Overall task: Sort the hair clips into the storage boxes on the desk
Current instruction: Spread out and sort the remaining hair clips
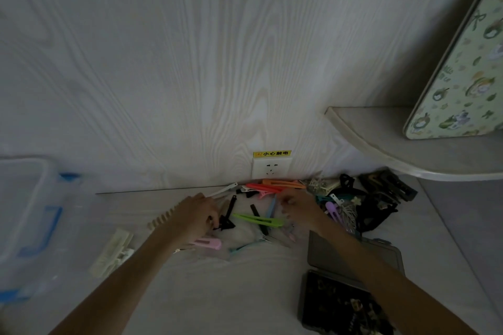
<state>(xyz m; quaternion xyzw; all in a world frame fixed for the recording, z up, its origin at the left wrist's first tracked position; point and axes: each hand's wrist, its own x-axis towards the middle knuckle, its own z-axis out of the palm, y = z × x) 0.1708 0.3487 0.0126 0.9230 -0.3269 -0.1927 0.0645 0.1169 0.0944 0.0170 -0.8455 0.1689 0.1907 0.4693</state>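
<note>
The desk (245, 294) and the wall panel (190, 62) behind it are pale white with a wood-grain pattern, and the socket (270, 170) is white under a yellow label (272, 153). Among the clips lie a lime-green clip (258, 220), a pink clip (208, 243), an orange clip (283, 183), a red clip (262, 188) and a purple clip (333, 209). At 9 o'clock the clear storage box (24, 212) has blue latches, at 5 o'clock sits a dark grey case (351, 280), and at 2 o'clock a green board (460, 76) carries a leaf-and-creature print.

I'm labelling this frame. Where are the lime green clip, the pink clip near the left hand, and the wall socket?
lime green clip (257, 220): head view, middle of its long body.
pink clip (208, 243): head view, its flat top.
wall socket (270, 170): head view, centre of the white faceplate.
</note>
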